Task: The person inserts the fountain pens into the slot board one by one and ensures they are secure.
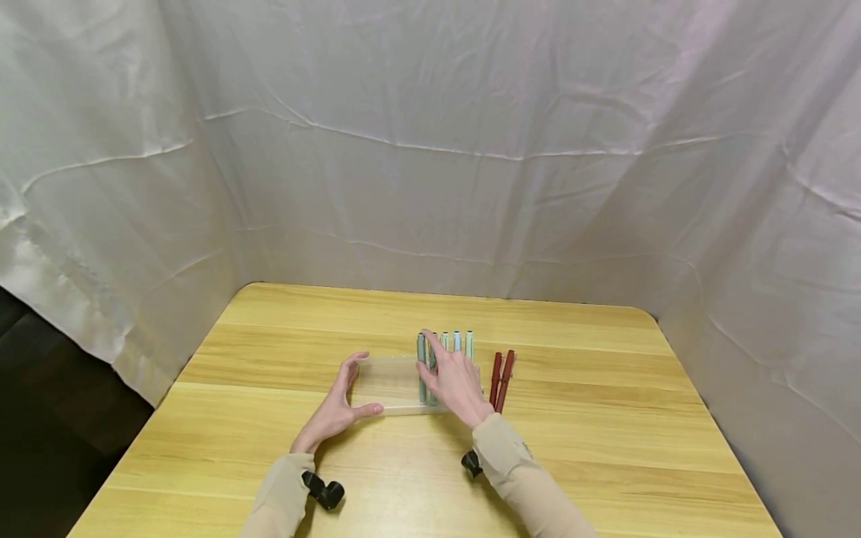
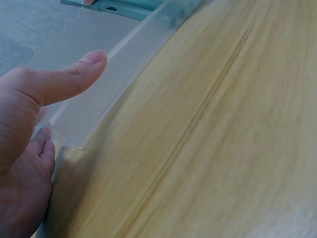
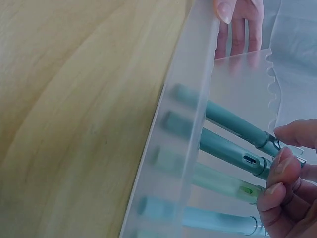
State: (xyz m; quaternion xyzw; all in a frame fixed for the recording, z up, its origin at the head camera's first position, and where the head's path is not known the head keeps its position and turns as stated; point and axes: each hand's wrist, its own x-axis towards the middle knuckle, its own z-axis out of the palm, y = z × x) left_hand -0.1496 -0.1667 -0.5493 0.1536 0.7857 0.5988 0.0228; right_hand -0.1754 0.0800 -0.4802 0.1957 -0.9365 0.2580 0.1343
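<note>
A clear plastic pen case (image 1: 403, 410) lies on the table, with several pens side by side across its right part. My left hand (image 1: 334, 409) grips the case's left end, thumb at the front wall and fingers toward the back. My right hand (image 1: 459, 382) reaches over the pens and pinches the cap end of the leftmost dark teal pen (image 3: 237, 123). Beside that pen lie a second teal pen (image 3: 225, 151), a light green pen (image 3: 223, 181) and a light blue pen (image 3: 218, 218). Scalloped notches line one edge of the case. My right hand partly covers the pens in the head view.
Two dark red pens (image 1: 506, 379) lie on the wooden table (image 1: 605, 418) just right of the case. A pale curtain (image 1: 430, 202) hangs behind the table and along both sides.
</note>
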